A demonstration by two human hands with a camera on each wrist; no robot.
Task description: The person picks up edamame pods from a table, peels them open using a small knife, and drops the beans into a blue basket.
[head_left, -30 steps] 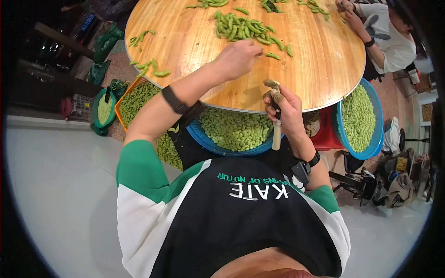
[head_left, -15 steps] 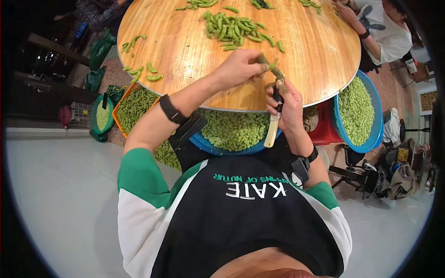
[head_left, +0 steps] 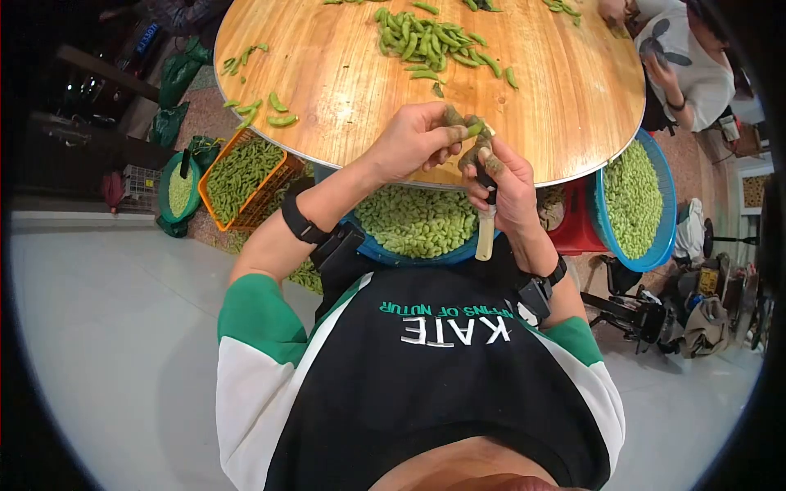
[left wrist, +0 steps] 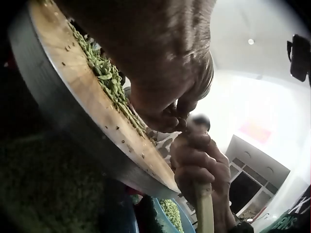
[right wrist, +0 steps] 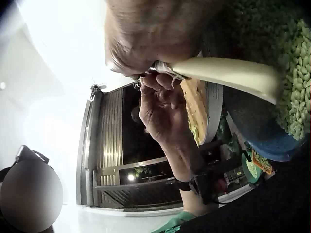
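My left hand (head_left: 413, 146) pinches a green bean pod (head_left: 475, 129) between thumb and fingers, just above the table's near edge. Right beside it, my right hand (head_left: 509, 190) grips a tool with a long cream handle (head_left: 485, 236), which points down toward my body. Its working end is hidden by the fingers. Brownish coverings wrap fingertips of both hands. In the right wrist view the cream handle (right wrist: 228, 75) juts from the fist, a strip wound round its neck. The fingertips of the two hands meet around the pod.
A pile of pods (head_left: 422, 41) lies on the round wooden table (head_left: 327, 74). Under its near edge stands a blue basin (head_left: 409, 259) of shelled beans. Another blue basin (head_left: 672, 200) is at right, an orange crate (head_left: 274, 186) of pods at left. Another person (head_left: 688, 74) sits at the right.
My left hand has come from over the table, near the pod pile, to my right hand, and now holds a pod there. The right hand has stayed nearly in place with the tool.
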